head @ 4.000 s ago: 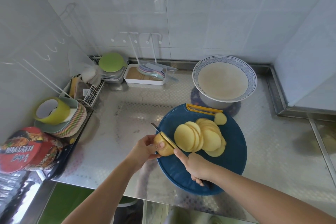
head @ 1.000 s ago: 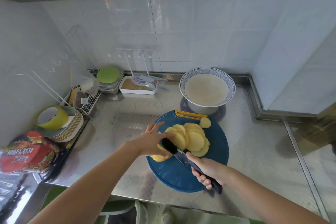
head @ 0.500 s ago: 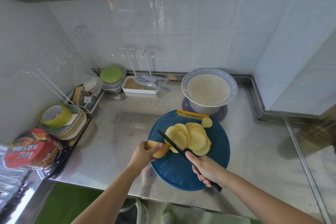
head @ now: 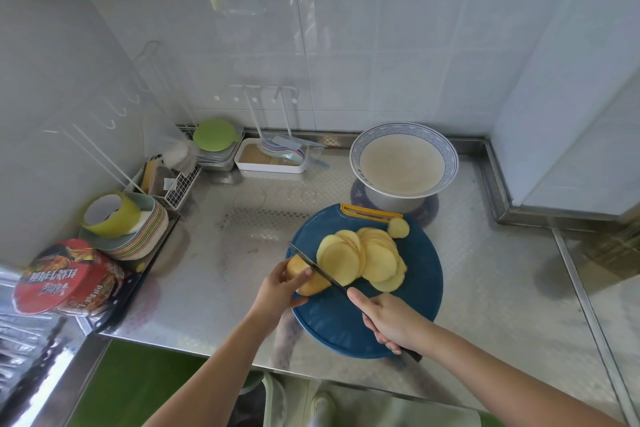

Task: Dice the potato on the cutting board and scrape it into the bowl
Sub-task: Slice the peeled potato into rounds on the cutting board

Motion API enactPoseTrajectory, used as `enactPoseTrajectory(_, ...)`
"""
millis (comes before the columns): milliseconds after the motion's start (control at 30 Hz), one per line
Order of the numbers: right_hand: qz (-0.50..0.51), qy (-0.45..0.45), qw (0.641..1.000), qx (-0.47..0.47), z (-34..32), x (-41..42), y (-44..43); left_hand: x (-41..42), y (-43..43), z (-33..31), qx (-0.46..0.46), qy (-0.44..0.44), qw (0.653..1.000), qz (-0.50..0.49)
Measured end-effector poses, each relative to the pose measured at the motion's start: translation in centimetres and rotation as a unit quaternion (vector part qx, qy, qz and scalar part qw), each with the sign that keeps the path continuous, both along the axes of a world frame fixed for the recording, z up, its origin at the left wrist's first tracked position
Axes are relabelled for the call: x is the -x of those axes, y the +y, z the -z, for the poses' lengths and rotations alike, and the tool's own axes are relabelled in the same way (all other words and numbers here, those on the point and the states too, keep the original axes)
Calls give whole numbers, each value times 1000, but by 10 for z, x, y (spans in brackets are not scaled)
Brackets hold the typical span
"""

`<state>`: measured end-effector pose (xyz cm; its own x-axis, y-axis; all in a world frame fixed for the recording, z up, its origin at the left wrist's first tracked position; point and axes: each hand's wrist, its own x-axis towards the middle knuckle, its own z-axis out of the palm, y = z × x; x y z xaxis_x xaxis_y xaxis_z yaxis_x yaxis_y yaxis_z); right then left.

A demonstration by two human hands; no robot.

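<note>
Nearest, at the board's 5 o'clock edge, the right hand is wrapped round the dark handle of a knife, forefinger stretched toward the blade. The blade runs from about 4 o'clock up to 10 o'clock, its tip out past the board's rim.

At 9 o'clock the left hand curls its fingers over the uncut end of the potato, pinning it on the blue cutting board, with the blade laid against its cut face. The stub looks short now. Its widest line lies along the blade and its cut face turns toward about 2 o'clock, where the cut pieces lie.

Mid-board, the potato slices lean on one another in a fanned row that trails off toward 1 o'clock. A small round end piece sits apart beside the board's yellow handle at 12 o'clock.

Beyond, at 1 o'clock on the steel bench, the patterned bowl holds no potato that I can see.

So slicing looks nearly finished. Cutting the rounds into strips, then cubes, and scraping them into the bowl are all left to do.
</note>
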<state>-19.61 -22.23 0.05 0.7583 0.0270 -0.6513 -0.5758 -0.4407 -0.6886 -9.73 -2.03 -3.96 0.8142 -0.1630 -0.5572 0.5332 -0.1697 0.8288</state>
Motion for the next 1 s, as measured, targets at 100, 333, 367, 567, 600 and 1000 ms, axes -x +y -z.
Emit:
enactPoseTrajectory(100, -2, -19, 1000, -1, -6, -1, 2, 0, 2, 2, 9, -9, 1000, -11)
enactPoseTrajectory(333, -46, -86, 994, 57, -7, 2, 3, 0, 1, 9, 10, -13, 1000, -11)
enactPoseTrajectory(367, -50, -88, 993, 63, -6, 3, 3, -1, 1, 9, 12, -12, 1000, -12)
enactPoseTrajectory(567, -59, -90, 991, 85, -5, 8, 5, -3, 2, 12, 5, -8, 1000, -19)
enactPoseTrajectory(600, -62, -92, 990, 88, -5, 8, 6, -3, 2, 12, 8, -4, 1000, -21)
enactPoseTrajectory(1000, -90, -69, 987, 115, -20, 3, 13, -3, 4, 6, 36, 24, 999, -34)
